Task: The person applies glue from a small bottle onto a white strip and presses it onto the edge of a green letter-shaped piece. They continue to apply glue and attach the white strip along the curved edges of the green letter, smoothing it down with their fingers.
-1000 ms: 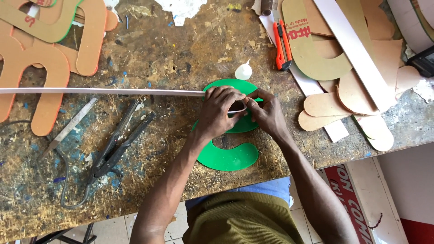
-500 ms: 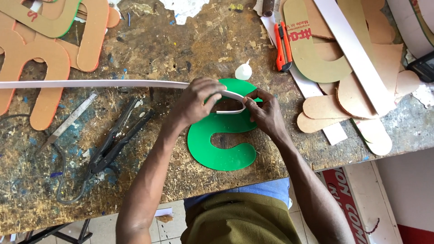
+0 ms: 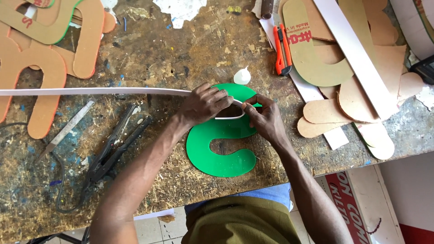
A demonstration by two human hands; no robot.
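on the workbench (image 3: pixel 172 49), centre: both hands bend a white strip (image 3: pixel 90 91) along a green curved cutout (image 3: pixel 217 153).
left hand (image 3: pixel 203 105) and right hand (image 3: pixel 264 118) pinch the strip against the cutout's far edge.

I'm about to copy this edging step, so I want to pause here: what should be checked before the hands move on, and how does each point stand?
1. Left hand presses the white strip on the green cutout: ok.
2. Right hand pinches the strip's end: ok.
3. Strip follows the inner curve: cannot tell, fingers cover it.
4. Cutout lies flat on the workbench: ok.
5. Orange utility knife out of the way: ok.
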